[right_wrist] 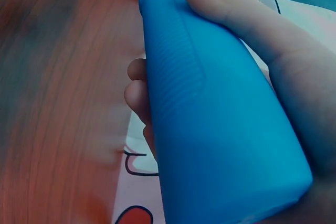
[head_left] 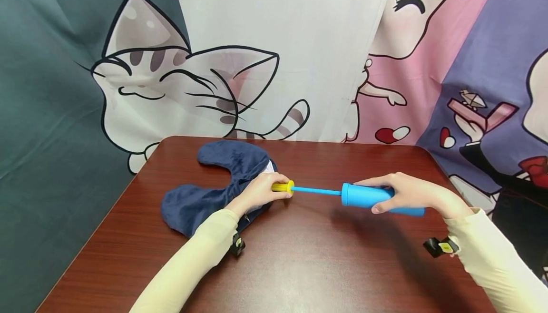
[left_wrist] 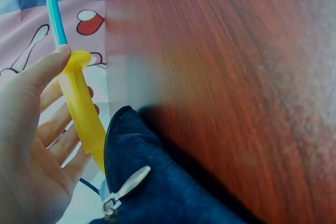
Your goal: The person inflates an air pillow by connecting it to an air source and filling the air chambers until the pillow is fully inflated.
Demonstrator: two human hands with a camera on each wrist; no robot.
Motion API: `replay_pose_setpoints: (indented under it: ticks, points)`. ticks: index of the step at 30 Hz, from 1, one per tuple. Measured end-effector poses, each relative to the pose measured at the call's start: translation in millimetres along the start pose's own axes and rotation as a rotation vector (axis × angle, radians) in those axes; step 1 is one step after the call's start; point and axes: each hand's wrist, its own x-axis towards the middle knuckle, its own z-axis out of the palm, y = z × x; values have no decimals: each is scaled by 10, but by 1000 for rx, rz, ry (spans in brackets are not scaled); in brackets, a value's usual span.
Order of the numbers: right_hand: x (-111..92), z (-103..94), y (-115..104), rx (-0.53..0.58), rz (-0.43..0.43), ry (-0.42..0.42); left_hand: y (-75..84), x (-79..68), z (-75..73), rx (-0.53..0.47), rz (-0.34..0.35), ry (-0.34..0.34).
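Observation:
A hand pump [head_left: 357, 196] with a blue body, a thin blue rod and a yellow end is stretched out lengthwise between the two hands. My right hand [head_left: 406, 190] grips the blue body, fingers and thumb around it. At the other side, my left hand [head_left: 262, 188] holds the yellow end [left_wrist: 83, 108], thumb by its flange. Beneath the left hand lies a navy plush U-shaped neck pillow [head_left: 184, 203]. Its zipper pull [left_wrist: 131, 184] hangs beside an opened seam, where the lower tip of the yellow end is hidden. Something white [head_left: 269, 167] shows at the pillow's edge.
The pillow lies on a reddish-brown wooden table [head_left: 308, 260], toward its left side. Behind the table hangs a cloth backdrop [head_left: 325, 56] with cartoon figures. Each sleeve carries a small black wrist camera [head_left: 438, 246].

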Motion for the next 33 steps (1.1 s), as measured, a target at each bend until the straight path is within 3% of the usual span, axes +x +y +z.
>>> replay_pose_setpoints:
  ticks: [14, 24, 33]
  points:
    - [-11, 15, -67, 11, -27, 16, 26, 91, 47, -90, 11, 13]
    - [207, 133, -139, 19, -34, 7, 51, 77, 63, -97, 5, 36]
    - [420, 228, -264, 0, -37, 6, 66, 81, 59, -46, 10, 71]
